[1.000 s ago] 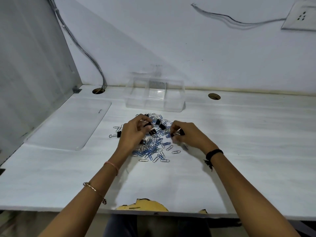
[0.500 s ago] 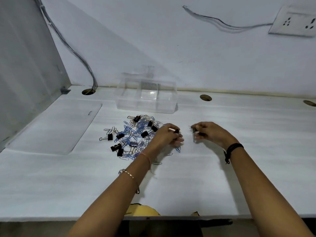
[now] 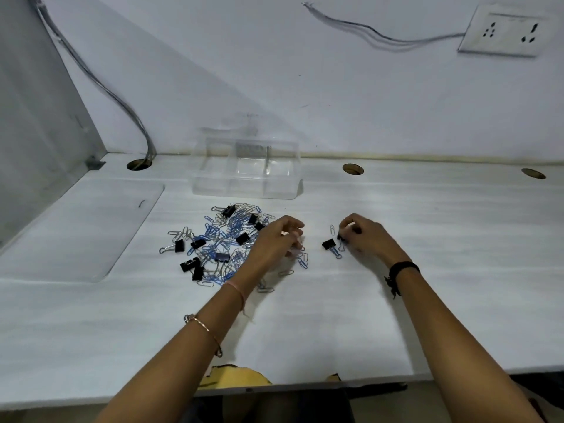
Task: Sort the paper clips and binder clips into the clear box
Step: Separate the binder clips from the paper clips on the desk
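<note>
Mixed pile (image 3: 222,242) of blue and silver paper clips and black binder clips lies on the white table (image 3: 442,215), just in front of the clear box (image 3: 244,190). Left hand (image 3: 279,239) is at the pile's right edge, fingers curled; can't tell if it grips anything. Right hand (image 3: 366,235) is off to the right, pinching a small black binder clip (image 3: 340,238). A loose binder clip (image 3: 328,245) and a blue paper clip (image 3: 337,254) lie beside it.

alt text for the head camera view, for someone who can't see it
A person's left hand is at the right edge of a pile of paper clips and black binder clips on a white desk, while the right hand is at a few clips set apart beside it. A clear box with compartments stands behind the pile.
</note>
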